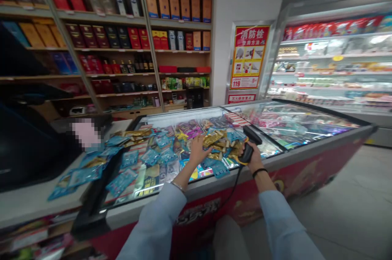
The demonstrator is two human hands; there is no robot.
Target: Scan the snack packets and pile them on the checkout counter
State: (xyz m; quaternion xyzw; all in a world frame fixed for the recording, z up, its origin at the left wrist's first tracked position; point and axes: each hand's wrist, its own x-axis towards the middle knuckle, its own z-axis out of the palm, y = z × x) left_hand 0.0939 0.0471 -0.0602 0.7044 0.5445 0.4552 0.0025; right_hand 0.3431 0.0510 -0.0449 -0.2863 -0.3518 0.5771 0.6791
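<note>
Chest freezer [318, 150] heaped with foil packets [214, 141]; left hand [197, 150] open on them; right hand [252, 158] grip clenched on barcode scanner [251, 141].

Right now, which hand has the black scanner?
The right hand grips the black scanner. The left hand has no scanner: its fingers spread open over shiny gold packets.
</note>
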